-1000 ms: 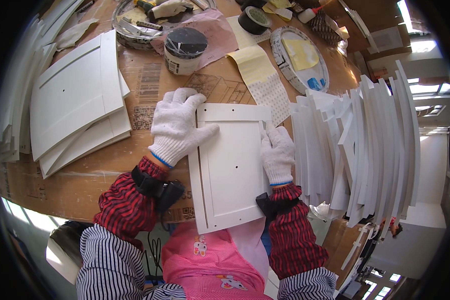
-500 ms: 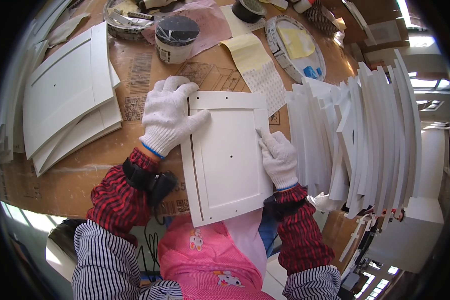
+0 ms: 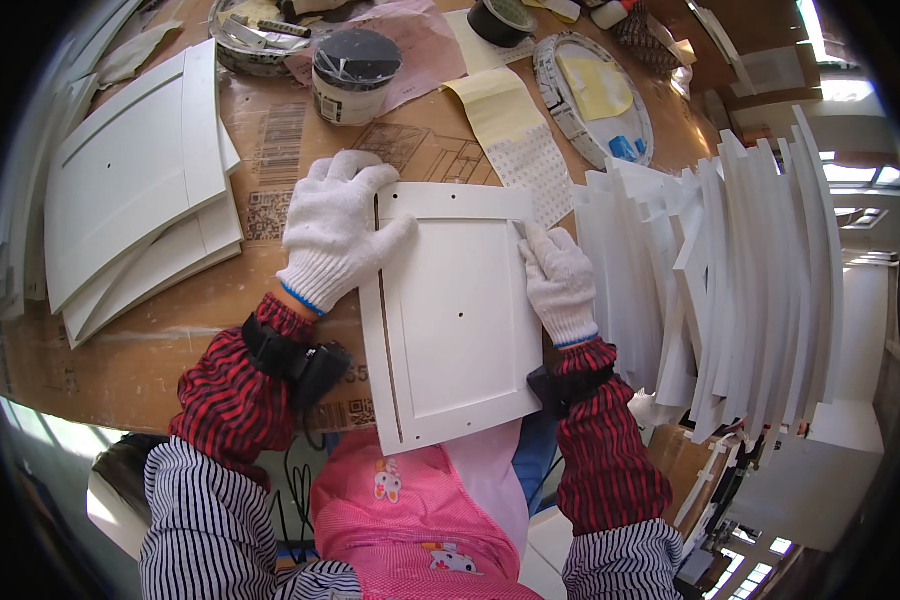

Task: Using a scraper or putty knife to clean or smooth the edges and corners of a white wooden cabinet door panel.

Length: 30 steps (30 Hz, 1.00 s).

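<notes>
The white panel (image 3: pixel 460 360) is lying at the near edge of the brown surface (image 3: pixel 130 370), its near end overhanging. The left hand (image 3: pixel 335 225) is bracing the panel's left edge, thumb standing wide of the fingers. The right hand (image 3: pixel 560 285) is pinching a small grey piece (image 3: pixel 519 229), kind unclear, at the panel's right edge. White boards (image 3: pixel 760 290) are standing along the surface's right edge.

white panel (image 3: pixel 460 350), pink apron (image 3: pixel 400 525), striped sleeves (image 3: pixel 210 515)
</notes>
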Available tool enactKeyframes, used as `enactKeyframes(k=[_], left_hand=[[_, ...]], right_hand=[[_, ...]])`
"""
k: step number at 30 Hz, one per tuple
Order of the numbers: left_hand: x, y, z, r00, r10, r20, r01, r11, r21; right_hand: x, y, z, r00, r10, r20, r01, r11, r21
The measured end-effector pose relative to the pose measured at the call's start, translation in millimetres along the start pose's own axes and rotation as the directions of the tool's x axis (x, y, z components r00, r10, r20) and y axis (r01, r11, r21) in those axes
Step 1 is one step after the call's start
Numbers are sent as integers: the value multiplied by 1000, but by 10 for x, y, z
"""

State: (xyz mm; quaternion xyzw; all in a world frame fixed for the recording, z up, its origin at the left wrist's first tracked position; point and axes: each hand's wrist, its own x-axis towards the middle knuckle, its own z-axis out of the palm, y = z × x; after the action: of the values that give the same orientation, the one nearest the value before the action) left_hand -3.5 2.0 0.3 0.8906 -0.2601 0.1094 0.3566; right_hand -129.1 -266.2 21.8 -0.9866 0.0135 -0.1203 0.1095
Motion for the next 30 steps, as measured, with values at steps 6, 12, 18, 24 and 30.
enactKeyframes(k=[6,12,18,24,30], left_hand=[[15,9,7,1000,2,4,-2,1000,15],[26,14,33,1000,-2,20,1,999,41],[15,15,20,1000,5,10,-5,998,61],[-31,-29,55,999,37,28,-39,997,73],[3,-105,65,991,126,42,-130,983,131]], right_hand=[[28,71,18,987,-160,18,158,986,56],[-364,-58,-189,976,-162,147,157,987,45],[-977,-241,-388,943,18,332,-72,986,152],[-1557,-260,-510,954,-113,276,57,978,202],[-2330,-545,-555,601,741,299,-715,332,615]])
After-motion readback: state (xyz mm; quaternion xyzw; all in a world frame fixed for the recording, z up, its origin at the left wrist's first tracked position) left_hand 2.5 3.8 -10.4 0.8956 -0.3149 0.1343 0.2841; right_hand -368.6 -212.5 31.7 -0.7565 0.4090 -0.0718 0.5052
